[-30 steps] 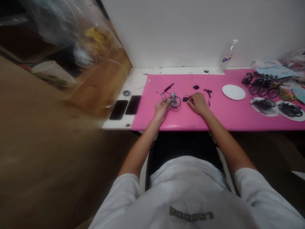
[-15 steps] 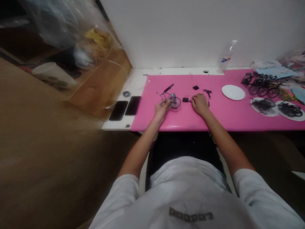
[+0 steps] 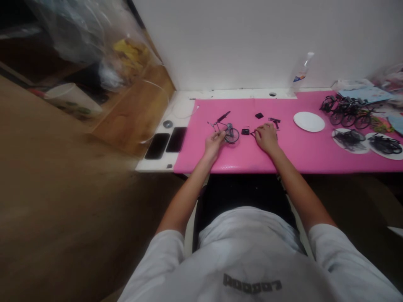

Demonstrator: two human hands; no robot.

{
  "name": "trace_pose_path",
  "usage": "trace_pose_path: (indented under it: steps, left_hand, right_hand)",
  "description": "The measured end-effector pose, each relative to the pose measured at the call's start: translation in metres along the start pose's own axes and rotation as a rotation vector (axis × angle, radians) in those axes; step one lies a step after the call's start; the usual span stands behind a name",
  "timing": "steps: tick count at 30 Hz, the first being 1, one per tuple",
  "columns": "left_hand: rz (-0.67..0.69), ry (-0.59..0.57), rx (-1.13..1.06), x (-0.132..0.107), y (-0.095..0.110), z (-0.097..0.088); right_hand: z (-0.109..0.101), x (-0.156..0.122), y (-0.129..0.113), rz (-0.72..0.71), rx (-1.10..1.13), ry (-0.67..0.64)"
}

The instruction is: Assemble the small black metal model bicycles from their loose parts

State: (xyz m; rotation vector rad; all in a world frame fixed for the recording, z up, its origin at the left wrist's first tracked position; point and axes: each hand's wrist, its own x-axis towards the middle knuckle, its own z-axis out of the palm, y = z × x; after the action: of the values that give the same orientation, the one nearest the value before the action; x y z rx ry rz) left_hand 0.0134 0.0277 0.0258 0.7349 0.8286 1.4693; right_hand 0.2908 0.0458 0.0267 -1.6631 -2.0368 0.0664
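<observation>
My left hand (image 3: 214, 144) pinches a miniature bicycle (image 3: 232, 135) near its one visible wheel. The dark frame and a long black saddle-like part stretch up from that wheel, over the pink mat (image 3: 233, 161). Fingers bent downward, my right hand (image 3: 267, 137) rests on the mat with its fingertips closed at a small black angled part (image 3: 252, 134); most of that part is hidden under the fingers. Between the hands lies a small black square piece (image 3: 245, 131). Beyond the right hand are a black diamond-shaped piece (image 3: 259, 115) and a black T-shaped part (image 3: 275, 122).
To the right are a white plate (image 3: 309, 121), two plates of black parts, and several assembled miniature bicycles (image 3: 346, 111). A clear bottle (image 3: 304, 71) stands by the wall. Two dark phones (image 3: 157, 146) lie at the left edge, near a wooden board (image 3: 132, 113).
My right hand has shifted slightly right, and more of the small black angled part shows at its fingertips. The left hand keeps its hold on the miniature bicycle.
</observation>
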Motion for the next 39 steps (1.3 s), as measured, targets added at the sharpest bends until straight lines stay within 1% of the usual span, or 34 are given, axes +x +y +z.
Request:
trace_pose_path:
  steps: [7,12,15,18,22,24,27,31,35,37,39]
  left_hand:
    - [-0.028,0.024,0.013,0.0,0.001,0.0]
    - [-0.013,-0.017,-0.007,0.001,0.0,-0.001]
    - [-0.023,-0.006,-0.012,0.002,-0.001,-0.002]
    - [-0.022,0.011,0.004,0.002,-0.003,-0.002]
    - [-0.002,0.021,0.042,0.001,-0.003,-0.001]
    - [0.006,0.017,0.054,0.001,-0.004,0.0]
    - [0.027,0.007,0.06,0.001,-0.004,0.0]
    - [0.031,0.012,0.08,0.001,-0.004,-0.001]
    - [0.054,0.037,0.069,0.0,-0.002,0.001]
    - [0.065,0.046,0.062,-0.001,0.0,0.004]
    - [0.085,0.039,0.075,-0.003,0.002,0.007]
  right_hand:
    - [0.001,0.0,0.002,0.001,0.005,-0.037]
    - [0.003,0.0,0.005,0.01,-0.018,-0.005]
    - [0.004,0.001,0.009,0.018,0.008,0.008]
    - [0.002,0.002,0.012,0.057,0.049,0.047]
    - [-0.004,0.0,0.011,0.116,0.124,0.148]
    - [-0.008,-0.002,0.008,0.146,0.198,0.194]
    - [-0.011,-0.005,0.002,0.18,0.341,0.221]
    - [-0.017,-0.005,-0.007,0.204,0.441,0.216]
    - [-0.029,-0.005,-0.016,0.203,0.5,0.159]
    - [-0.038,-0.006,-0.024,0.202,0.6,0.108]
    - [-0.047,-0.008,-0.036,0.204,0.75,0.041]
